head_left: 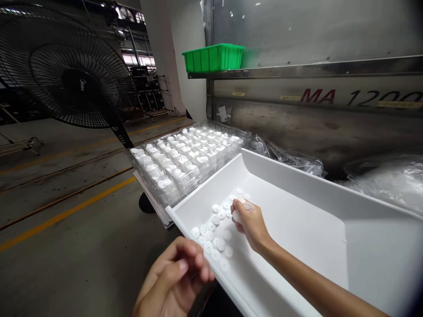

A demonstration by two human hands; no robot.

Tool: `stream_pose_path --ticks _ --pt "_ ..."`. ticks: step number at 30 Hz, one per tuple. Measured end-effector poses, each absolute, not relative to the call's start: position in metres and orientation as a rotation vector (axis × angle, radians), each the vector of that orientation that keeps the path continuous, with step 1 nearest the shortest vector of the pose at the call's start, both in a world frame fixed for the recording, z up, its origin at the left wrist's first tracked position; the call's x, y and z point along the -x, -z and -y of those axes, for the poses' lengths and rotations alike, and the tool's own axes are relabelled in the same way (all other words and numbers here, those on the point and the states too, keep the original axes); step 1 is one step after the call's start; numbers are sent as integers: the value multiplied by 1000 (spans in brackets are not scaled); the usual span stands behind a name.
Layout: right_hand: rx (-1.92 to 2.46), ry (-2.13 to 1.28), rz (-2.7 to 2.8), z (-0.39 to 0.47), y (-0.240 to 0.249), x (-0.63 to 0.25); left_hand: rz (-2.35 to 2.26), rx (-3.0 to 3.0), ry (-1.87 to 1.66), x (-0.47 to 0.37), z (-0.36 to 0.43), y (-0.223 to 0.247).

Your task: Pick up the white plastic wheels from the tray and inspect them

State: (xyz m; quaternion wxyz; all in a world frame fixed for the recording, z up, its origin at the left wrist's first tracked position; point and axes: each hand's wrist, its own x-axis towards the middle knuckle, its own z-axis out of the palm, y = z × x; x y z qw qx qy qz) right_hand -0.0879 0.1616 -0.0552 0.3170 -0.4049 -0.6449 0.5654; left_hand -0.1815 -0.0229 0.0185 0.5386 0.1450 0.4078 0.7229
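A big black fan [66, 66] stands at the far left, at about 10 o'clock from the hands. Under it lies the grey floor [49, 211] with yellow lines.

The left hand [173, 279] is low down at 6 o'clock, just outside the near rim of the white bin. Its fingers [198, 264] are curled in close together. I cannot tell if they hold anything.

At 12 o'clock from that hand sits a stack of clear trays [185, 158]. The little pockets in the top tray are full of small white caps. The stack touches the far left corner of the white bin [297, 176].

The white bin is wide and shallow. In its left end lies a small pile of white caps [213, 233], spread out flat on the bottom. They sit between the two hands.

The right hand [247, 222] reaches into the bin from 4 o'clock. Its fingers [236, 210] are pinched narrow around a few white caps at the far edge of the pile.

A green crate [213, 57] sits up high on a metal ledge at 12 o'clock. To the right runs a long grey machine [330, 119] with red letters. Shiny plastic bags [386, 176] lie behind the bin at 2 o'clock.
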Motion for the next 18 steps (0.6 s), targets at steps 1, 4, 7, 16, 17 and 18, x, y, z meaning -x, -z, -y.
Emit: stream_pose_path --ticks 1,4,7,16,17,18 --pt "1055 -1488 1692 -160 40 78 -924 -225 -1721 174 12 -17" --pt "957 -1391 1780 -144 -7 44 -779 93 -1668 143 -21 -10" --pt "774 -1149 2011 -117 -37 16 -577 261 -1482 105 -46 -8" --pt "685 -553 2459 -97 -33 -24 -202 415 -1372 51 -58 -19" --pt "670 -541 2472 -98 -32 -27 -197 418 -1375 50 -59 -19" --pt "650 -530 2482 -99 -31 -31 -194 420 -1380 49 -59 -19"
